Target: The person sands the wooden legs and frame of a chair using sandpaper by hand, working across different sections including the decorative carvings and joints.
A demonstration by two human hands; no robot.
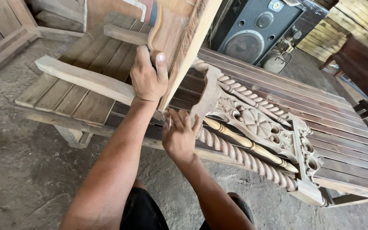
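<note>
Carved wooden chair back (256,127): pale unfinished wood, twisted rope spindles, floral fretwork panel, one smooth turned spindle. Lies flat across slatted table (86,98), running toward 4 o'clock; upright framing board (179,38) rises at 12 o'clock end.

Carved frame (256,127) on slatted bench (341,149)

Woodworking shop. Slatted plank counter (86,91) on a dusty concrete floor (18,170). On the counter, an unfinished carved panel (256,123) with twisted spindles. Beyond the counter, stacked lumber (346,21) and a black loudspeaker (256,27).
</note>
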